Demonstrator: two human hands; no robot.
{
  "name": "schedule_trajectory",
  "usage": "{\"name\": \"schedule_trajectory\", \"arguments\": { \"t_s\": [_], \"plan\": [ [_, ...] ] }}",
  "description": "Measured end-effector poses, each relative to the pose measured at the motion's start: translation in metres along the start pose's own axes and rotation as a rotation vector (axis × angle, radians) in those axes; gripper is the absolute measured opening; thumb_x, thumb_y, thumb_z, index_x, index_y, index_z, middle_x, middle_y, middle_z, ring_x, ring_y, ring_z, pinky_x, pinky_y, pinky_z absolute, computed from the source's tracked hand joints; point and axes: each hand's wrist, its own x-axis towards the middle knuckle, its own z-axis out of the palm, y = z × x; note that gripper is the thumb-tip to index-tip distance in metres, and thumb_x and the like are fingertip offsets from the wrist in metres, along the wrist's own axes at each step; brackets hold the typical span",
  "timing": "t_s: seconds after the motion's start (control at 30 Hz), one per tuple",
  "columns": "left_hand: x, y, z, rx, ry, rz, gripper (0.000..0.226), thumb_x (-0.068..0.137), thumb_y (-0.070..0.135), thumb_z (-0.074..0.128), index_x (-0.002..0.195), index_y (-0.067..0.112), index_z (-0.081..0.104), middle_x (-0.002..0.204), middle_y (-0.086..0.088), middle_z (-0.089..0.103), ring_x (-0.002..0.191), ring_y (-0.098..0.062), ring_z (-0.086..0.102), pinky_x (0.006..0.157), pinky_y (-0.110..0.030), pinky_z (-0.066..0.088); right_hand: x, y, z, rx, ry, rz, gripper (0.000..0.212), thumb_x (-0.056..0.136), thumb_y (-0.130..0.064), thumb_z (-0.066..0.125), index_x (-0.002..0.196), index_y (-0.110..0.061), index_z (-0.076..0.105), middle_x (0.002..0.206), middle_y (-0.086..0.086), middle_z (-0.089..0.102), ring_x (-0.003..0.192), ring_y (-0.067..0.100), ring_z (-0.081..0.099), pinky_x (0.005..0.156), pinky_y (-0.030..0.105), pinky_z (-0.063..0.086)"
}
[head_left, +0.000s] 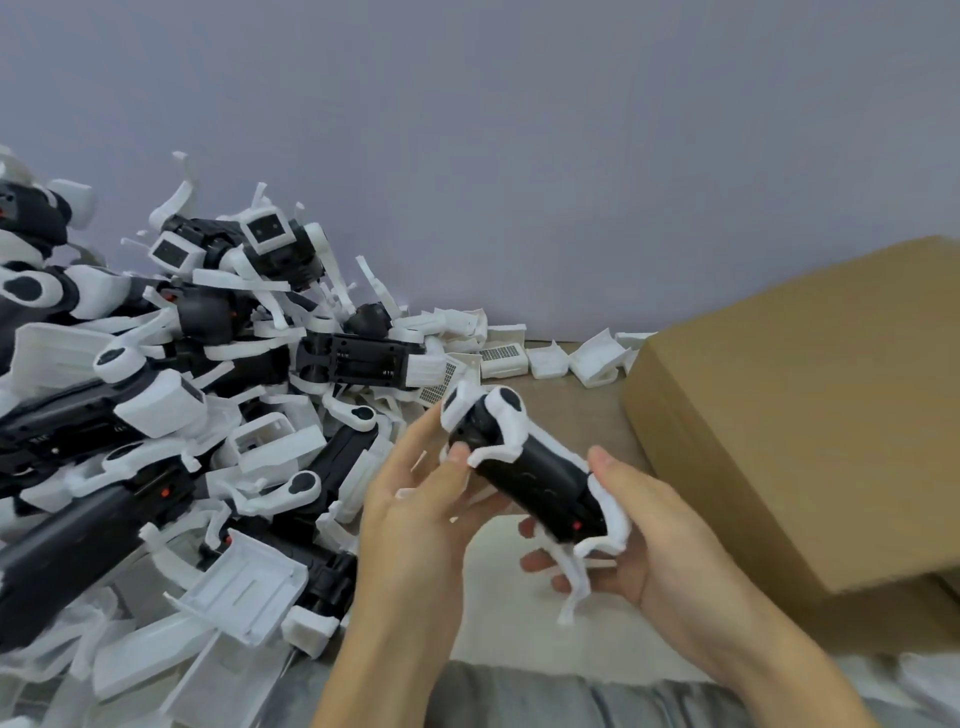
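Note:
Both hands hold one black-and-white toy robot body (535, 475) in the air at the middle of the view. It is a black oblong with white shells and thin white legs hanging below. My left hand (415, 509) pinches its upper left end, thumb on the black part by a white leg piece. My right hand (660, 540) grips the lower right end, thumb on top and fingers curled underneath.
A big heap of like black-and-white toy bodies and loose white parts (171, 415) fills the left side. Small white shells (545, 358) lie along the grey wall. A brown cardboard box (810, 415) stands at the right. Grey cloth (519, 696) is near me.

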Motion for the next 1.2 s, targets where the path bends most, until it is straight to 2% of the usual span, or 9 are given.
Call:
{"name": "schedule_trajectory", "arguments": {
  "t_s": [0.07, 0.27, 0.4, 0.53, 0.63, 0.77, 0.93, 1.03, 1.2],
  "plan": [
    [0.002, -0.001, -0.003, 0.030, 0.051, 0.012, 0.032, 0.099, 0.002, 0.051, 0.121, 0.015, 0.069, 0.085, -0.008, 0.076, 0.072, -0.018, 0.071, 0.063, -0.026, 0.057, -0.009, -0.003, -0.001, -0.323, -0.034, -0.102, 0.037, 0.094, -0.048, 0.058, 0.072, -0.018, 0.064, 0.082, -0.004, 0.067, 0.086, 0.020, 0.066, 0.096, 0.055, 0.054],
    [0.003, -0.012, 0.001, 0.212, 0.091, 0.090, 0.020, 0.084, 0.031, 0.069, 0.103, 0.026, 0.071, 0.085, -0.003, 0.078, 0.074, -0.019, 0.076, 0.062, -0.028, 0.058, -0.016, -0.015, 0.007, -0.433, -0.103, -0.070, 0.013, 0.093, -0.026, 0.065, 0.099, -0.022, 0.076, 0.094, 0.004, 0.076, 0.078, 0.020, 0.073, 0.067, 0.024, 0.057],
    [0.000, -0.012, 0.006, 0.118, 0.035, 0.040, 0.066, 0.068, 0.049, 0.069, 0.130, 0.030, 0.056, 0.108, 0.002, 0.077, 0.085, -0.020, 0.077, 0.072, -0.034, 0.054, -0.021, -0.029, 0.001, -0.190, 0.016, -0.054, 0.020, 0.099, -0.018, 0.059, 0.095, -0.011, 0.077, 0.092, 0.011, 0.076, 0.069, 0.023, 0.069, 0.066, 0.027, 0.055],
    [-0.002, -0.014, 0.013, 0.138, 0.040, 0.006, 0.043, 0.082, 0.048, 0.057, 0.123, 0.033, 0.060, 0.112, 0.006, 0.075, 0.087, -0.022, 0.076, 0.073, -0.040, 0.052, -0.024, -0.074, -0.030, 0.189, 0.316, -0.228, 0.036, 0.100, -0.011, 0.049, 0.079, -0.009, 0.078, 0.080, 0.012, 0.075, 0.060, 0.022, 0.066, 0.055, 0.025, 0.056],
    [-0.002, -0.015, 0.014, 0.165, 0.070, 0.002, 0.021, 0.100, 0.033, 0.051, 0.117, 0.034, 0.062, 0.107, 0.007, 0.076, 0.082, -0.023, 0.075, 0.070, -0.039, 0.051, -0.027, -0.122, -0.072, 0.433, 0.582, -0.371, 0.027, 0.100, -0.011, 0.043, 0.109, -0.005, 0.068, 0.087, 0.012, 0.072, 0.067, 0.023, 0.066, 0.056, 0.022, 0.054],
    [-0.003, -0.013, 0.018, 0.210, 0.085, -0.039, 0.022, 0.104, 0.027, 0.046, 0.111, 0.033, 0.066, 0.102, 0.009, 0.076, 0.077, -0.023, 0.074, 0.067, -0.035, 0.051, -0.029, -0.145, -0.121, 0.638, 0.706, -0.488, 0.051, 0.106, -0.028, 0.034, 0.153, -0.009, 0.032, 0.149, 0.020, 0.042, 0.127, 0.037, 0.053, 0.098, 0.035, 0.050],
    [-0.003, -0.015, 0.016, 0.347, 0.072, -0.103, 0.025, 0.104, 0.017, 0.047, 0.099, 0.026, 0.070, 0.095, 0.004, 0.075, 0.075, -0.018, 0.072, 0.066, -0.032, 0.053, 0.000, -0.110, -0.060, 0.094, 0.623, -0.401, 0.016, 0.101, -0.013, 0.047, 0.108, -0.018, 0.060, 0.112, 0.010, 0.067, 0.096, 0.024, 0.070, 0.099, 0.039, 0.051],
    [-0.004, -0.014, 0.014, 0.385, 0.080, -0.100, 0.026, 0.102, 0.011, 0.047, 0.094, 0.023, 0.069, 0.088, 0.003, 0.075, 0.069, -0.012, 0.069, 0.065, -0.030, 0.051, 0.033, -0.079, 0.005, -0.466, 0.430, -0.334, 0.023, 0.096, -0.021, 0.062, 0.118, -0.026, 0.064, 0.109, -0.006, 0.071, 0.084, 0.003, 0.070, 0.077, 0.018, 0.052],
    [0.000, -0.010, 0.010, 0.370, 0.152, -0.093, 0.027, 0.095, 0.000, 0.045, 0.092, 0.015, 0.066, 0.086, -0.011, 0.074, 0.066, -0.016, 0.063, 0.066, -0.029, 0.047, 0.103, -0.055, 0.080, -0.762, 0.178, -0.179, 0.071, 0.087, -0.050, 0.069, 0.144, -0.019, 0.041, 0.139, -0.001, 0.052, 0.126, 0.018, 0.052, 0.091, 0.026, 0.039]
  ]
}}
